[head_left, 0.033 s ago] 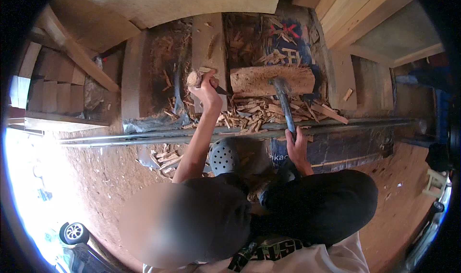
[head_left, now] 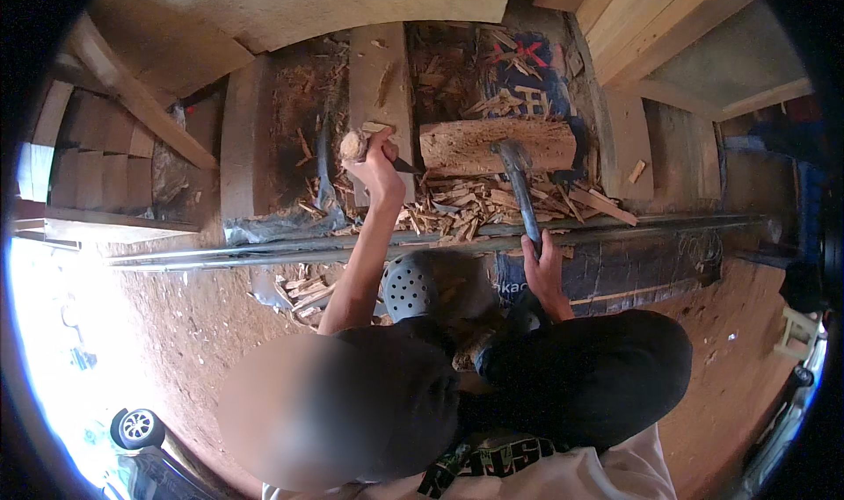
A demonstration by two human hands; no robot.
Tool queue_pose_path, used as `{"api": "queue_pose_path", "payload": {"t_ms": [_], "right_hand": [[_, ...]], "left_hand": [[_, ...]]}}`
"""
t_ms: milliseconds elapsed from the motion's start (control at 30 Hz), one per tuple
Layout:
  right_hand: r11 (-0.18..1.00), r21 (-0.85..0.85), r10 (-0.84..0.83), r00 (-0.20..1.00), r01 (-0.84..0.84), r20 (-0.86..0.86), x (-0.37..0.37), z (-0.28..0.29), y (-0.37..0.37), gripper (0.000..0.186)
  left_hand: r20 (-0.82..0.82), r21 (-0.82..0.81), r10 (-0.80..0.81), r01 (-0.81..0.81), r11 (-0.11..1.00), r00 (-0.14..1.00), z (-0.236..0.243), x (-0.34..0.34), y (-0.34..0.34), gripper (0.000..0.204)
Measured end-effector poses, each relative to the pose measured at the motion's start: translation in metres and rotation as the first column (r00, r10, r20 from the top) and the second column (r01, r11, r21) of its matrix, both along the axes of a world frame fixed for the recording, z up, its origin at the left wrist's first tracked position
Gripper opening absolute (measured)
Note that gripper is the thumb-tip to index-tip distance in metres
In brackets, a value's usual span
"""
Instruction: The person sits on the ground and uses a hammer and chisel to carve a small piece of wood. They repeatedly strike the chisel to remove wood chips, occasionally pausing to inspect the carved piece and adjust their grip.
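My left hand (head_left: 380,170) is closed round the wooden handle of a chisel (head_left: 353,145). Its dark blade comes out on the right side of my fist, with the tip by the left end of a rough piece of timber (head_left: 466,148). In my right hand (head_left: 543,276) I grip a hammer (head_left: 522,203) by the lower part of its dark handle. The hammer's head is over the right half of the timber; I cannot tell whether it touches. Split wood chips (head_left: 479,206) lie heaped along the timber's near side.
Dark metal rails or pipes (head_left: 651,226) cross just in front of my feet, one in a grey perforated clog (head_left: 409,287). Boards (head_left: 378,69) lie flat beyond. Large panels and wooden beams (head_left: 655,25) rise at the back. A car wheel (head_left: 138,426) shows at lower left.
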State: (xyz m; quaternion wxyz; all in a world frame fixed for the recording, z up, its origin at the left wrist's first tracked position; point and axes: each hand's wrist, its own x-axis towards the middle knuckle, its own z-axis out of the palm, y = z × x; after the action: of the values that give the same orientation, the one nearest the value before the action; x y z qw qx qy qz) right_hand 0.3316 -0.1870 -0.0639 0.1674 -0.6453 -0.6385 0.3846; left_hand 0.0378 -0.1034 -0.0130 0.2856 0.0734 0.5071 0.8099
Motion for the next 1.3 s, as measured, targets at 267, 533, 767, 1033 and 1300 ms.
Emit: {"api": "queue_pose_path", "payload": {"t_ms": [267, 533, 767, 1033, 1300], "right_hand": [[0.982, 0.180, 0.036, 0.995, -0.052, 0.093, -0.006, -0.001, -0.001, 0.050], [0.987, 0.153, 0.044, 0.995, -0.057, 0.086, -0.005, -0.005, 0.004, 0.044], [0.974, 0.221, 0.022, 0.995, -0.043, 0.095, -0.007, -0.007, 0.001, 0.049], [0.967, 0.239, 0.066, 0.993, -0.087, 0.094, -0.006, -0.002, 0.003, 0.048], [0.967, 0.239, 0.068, 0.992, -0.092, 0.107, -0.006, -0.002, 0.003, 0.045]], "left_hand": [[-0.107, 0.202, -0.155, 0.174, 0.964, 0.982, 0.008, -0.002, -0.010, 0.023], [-0.192, -0.128, -0.327, 0.307, 0.943, 0.925, 0.008, 0.000, 0.002, 0.021], [-0.118, 0.176, -0.177, 0.196, 0.965, 0.977, 0.001, -0.001, -0.009, 0.021], [-0.078, 0.208, -0.236, 0.247, 0.946, 0.969, -0.002, -0.005, -0.005, 0.021], [-0.075, 0.242, -0.247, 0.258, 0.935, 0.966, -0.012, -0.009, -0.010, 0.019]]}}
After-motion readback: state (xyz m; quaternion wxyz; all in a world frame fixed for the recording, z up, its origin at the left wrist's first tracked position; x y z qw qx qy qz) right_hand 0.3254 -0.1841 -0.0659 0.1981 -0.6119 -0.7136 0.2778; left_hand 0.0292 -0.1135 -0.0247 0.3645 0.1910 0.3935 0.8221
